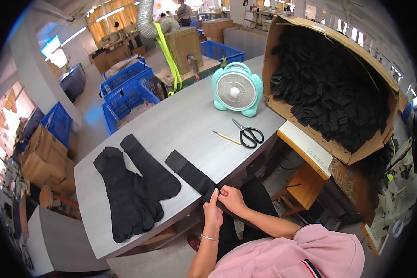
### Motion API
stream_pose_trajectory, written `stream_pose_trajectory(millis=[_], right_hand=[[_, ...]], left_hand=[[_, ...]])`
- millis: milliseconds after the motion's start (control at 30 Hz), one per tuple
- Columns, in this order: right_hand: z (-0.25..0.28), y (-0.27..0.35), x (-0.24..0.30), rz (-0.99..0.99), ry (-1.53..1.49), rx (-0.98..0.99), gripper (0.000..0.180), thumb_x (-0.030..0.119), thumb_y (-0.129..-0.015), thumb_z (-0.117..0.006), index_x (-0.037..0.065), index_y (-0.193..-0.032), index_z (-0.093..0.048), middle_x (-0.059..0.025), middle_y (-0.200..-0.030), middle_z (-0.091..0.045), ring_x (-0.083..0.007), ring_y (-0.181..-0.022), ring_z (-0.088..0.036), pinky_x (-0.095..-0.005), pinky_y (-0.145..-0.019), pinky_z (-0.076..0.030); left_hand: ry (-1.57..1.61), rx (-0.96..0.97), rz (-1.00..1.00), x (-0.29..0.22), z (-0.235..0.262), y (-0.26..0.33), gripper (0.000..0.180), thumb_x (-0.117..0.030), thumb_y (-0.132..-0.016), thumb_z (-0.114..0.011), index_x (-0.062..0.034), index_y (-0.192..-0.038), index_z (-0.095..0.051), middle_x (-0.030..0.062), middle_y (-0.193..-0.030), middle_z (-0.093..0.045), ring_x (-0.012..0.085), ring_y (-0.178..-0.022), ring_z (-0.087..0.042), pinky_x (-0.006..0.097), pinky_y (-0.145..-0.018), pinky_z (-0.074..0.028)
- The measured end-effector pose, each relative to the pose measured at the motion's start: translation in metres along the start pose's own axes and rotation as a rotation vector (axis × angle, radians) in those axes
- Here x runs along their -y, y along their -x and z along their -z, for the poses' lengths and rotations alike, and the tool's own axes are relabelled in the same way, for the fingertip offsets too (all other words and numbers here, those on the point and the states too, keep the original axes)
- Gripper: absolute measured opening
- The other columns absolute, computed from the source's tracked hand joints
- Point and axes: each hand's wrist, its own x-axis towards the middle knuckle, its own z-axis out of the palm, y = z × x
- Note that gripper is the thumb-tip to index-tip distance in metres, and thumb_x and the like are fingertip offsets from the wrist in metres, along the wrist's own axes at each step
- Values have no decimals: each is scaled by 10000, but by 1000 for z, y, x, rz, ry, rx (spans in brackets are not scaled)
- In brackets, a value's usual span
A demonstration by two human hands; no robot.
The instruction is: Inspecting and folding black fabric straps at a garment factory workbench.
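Note:
A black sock (pixel 190 173) lies partly on the grey table, its near end over the front edge. There my left hand (pixel 212 212) grips it, thumb pointing up along the fabric. Close beside it, my right hand (pixel 231 198) has its fingers pinched on the same end of the sock. To the left, another single black sock (pixel 150 169) lies flat, and beyond it is a stack of several black socks (pixel 123 197). The fingertips of both hands are partly hidden by the fabric and each other.
Black-handled scissors (pixel 250 136) and a yellow pen-like tool (pixel 228 137) lie on the grey table (pixel 171 123), near a turquoise fan (pixel 237 89). At right, a tilted cardboard box (pixel 282 104) holds many black socks. Blue crates (pixel 129 99) stand beyond the table.

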Motion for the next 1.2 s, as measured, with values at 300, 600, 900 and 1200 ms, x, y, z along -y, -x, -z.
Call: stream_pose_trajectory(millis=[300,600,900,1200], right_hand=[[31,-4,39,123,-235,11,232,163,-845,-741,-13,-989,-697,-86,-824,-667,-115,-726,-644,-279,-648,-506],[18,4,6,25,-154,-9,295,182,-766,-778,23,-983,-658,-107,-942,-618,-199,-795,-628,-320,-718,-516],[12,10,-8,68,-112,-82,352,128,-752,-737,25,-1039,-561,-137,-1039,-525,-296,-903,-576,-369,-815,-500],[66,64,11,553,349,144,581,76,-794,-690,133,-1346,-518,-168,-1341,-455,-330,-1059,-572,-434,-819,-478]], left_hand=[[-250,-78,-518,-75,-11,-16,403,-389,-1024,-537,-28,-943,-698,22,-879,-692,102,-827,-643,252,-728,-502],[264,163,20,-8,9,4,388,-372,-1004,-582,-40,-1204,-597,101,-1185,-661,235,-1098,-631,388,-1001,-488],[315,294,226,19,20,-11,351,-308,-1013,-568,-18,-1212,-588,111,-1194,-657,233,-1164,-607,387,-1063,-462],[237,218,190,20,25,-11,341,-302,-995,-601,-13,-1174,-576,131,-1150,-659,273,-1094,-625,435,-1016,-492]])
